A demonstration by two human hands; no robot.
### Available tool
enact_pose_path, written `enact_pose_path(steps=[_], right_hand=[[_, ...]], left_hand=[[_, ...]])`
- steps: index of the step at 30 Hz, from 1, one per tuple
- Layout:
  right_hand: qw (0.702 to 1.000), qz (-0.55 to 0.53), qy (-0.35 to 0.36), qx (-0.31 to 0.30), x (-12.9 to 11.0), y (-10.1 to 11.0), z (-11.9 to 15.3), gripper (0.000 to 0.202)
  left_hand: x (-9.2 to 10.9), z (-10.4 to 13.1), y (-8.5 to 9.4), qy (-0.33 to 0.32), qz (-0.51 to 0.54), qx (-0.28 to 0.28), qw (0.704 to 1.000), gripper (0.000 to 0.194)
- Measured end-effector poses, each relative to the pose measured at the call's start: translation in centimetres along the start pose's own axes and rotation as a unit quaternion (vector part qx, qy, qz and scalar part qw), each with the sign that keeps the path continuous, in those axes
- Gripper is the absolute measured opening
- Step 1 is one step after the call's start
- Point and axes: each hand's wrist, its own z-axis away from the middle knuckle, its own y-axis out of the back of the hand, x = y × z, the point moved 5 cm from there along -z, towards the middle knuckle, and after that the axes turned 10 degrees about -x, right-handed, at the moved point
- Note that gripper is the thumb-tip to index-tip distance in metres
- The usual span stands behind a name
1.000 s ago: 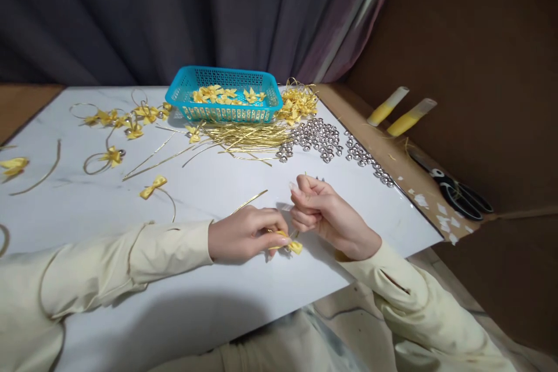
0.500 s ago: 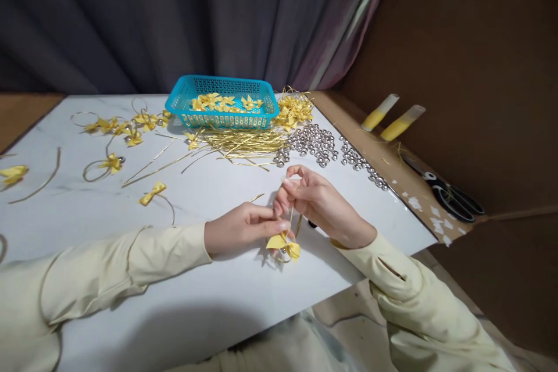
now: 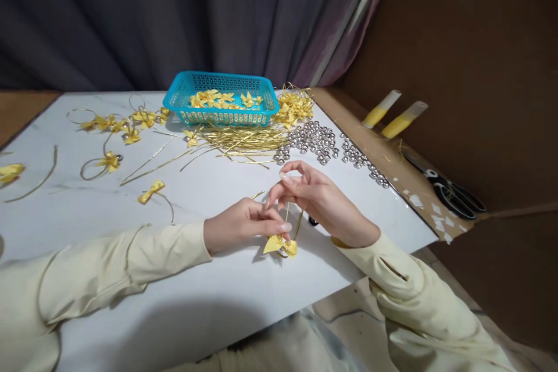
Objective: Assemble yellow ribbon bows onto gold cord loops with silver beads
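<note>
My left hand [image 3: 246, 219] is closed, pinching a yellow ribbon bow [image 3: 275, 244] between thumb and fingers just above the table. A small silvery bell or bead shows at the bow's middle, with gold cord around it. Just above, my right hand [image 3: 311, 193] is closed, thumb against fingertips, pulling on a thin gold cord [image 3: 287, 211] that rises from the bow. Another stretch of gold cord [image 3: 299, 224] slants up from the bow under my right hand. Part of the cord is hidden behind my fingers.
A blue basket [image 3: 221, 118] of yellow bows stands at the back. Before it lie gold cords [image 3: 246, 142] and silver bells or beads [image 3: 314, 139]. Finished-looking bows with cord loops [image 3: 108, 161] lie left. Scissors [image 3: 453, 197] and yellow-filled tubes [image 3: 403, 120] are at right.
My right hand's fingers have shifted slightly left and up along the cord. The bow in my left hand has moved a little left.
</note>
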Motion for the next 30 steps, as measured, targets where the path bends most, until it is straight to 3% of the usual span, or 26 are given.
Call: enact_pose_path(steps=[4,7,9,11,13,16,18,22,26,28,30], right_hand=[[0.997,0.07,0.009,0.011,-0.2,0.4,0.1,0.017],[0.969,0.231,0.018,0.08,-0.9,1.5,0.9,0.02],[0.902,0.399,0.013,0.161,-1.7,2.5,2.0,0.022],[0.778,0.589,-0.024,0.217,-2.2,2.9,3.1,0.02],[0.682,0.7,-0.082,0.193,-1.6,2.8,3.6,0.025],[0.595,0.774,-0.12,0.18,-0.5,2.8,4.1,0.021],[0.558,0.794,-0.141,0.195,0.1,3.0,4.3,0.014],[0.541,0.793,-0.189,0.206,1.0,3.8,4.5,0.006],[0.534,0.789,-0.211,0.217,1.0,4.7,5.4,0.015],[0.554,0.776,-0.203,0.22,0.8,5.2,6.0,0.018],[0.601,0.743,-0.172,0.239,0.4,5.6,6.9,0.02]], left_hand=[[-0.3,0.0,0.3,0.018,0.001,0.027,0.999,0.016],[-0.3,-0.1,0.5,0.012,0.01,0.041,0.999,0.016],[-0.3,-0.1,0.5,0.008,0.027,0.045,0.999,0.015],[-0.3,-0.1,0.5,0.007,0.041,0.053,0.998,0.015],[-0.3,-0.1,0.7,0.006,0.043,0.067,0.997,0.014],[-0.2,-0.1,0.9,-0.003,0.024,0.087,0.996,0.014],[-0.1,0.0,1.0,-0.011,-0.001,0.096,0.995,0.016],[-0.1,0.0,1.1,-0.022,-0.062,0.114,0.991,0.019],[-0.1,0.1,0.9,-0.039,-0.135,0.125,0.982,0.019],[0.0,0.2,0.8,-0.052,-0.169,0.13,0.976,0.019],[0.1,0.3,0.8,-0.059,-0.187,0.132,0.972,0.019]])
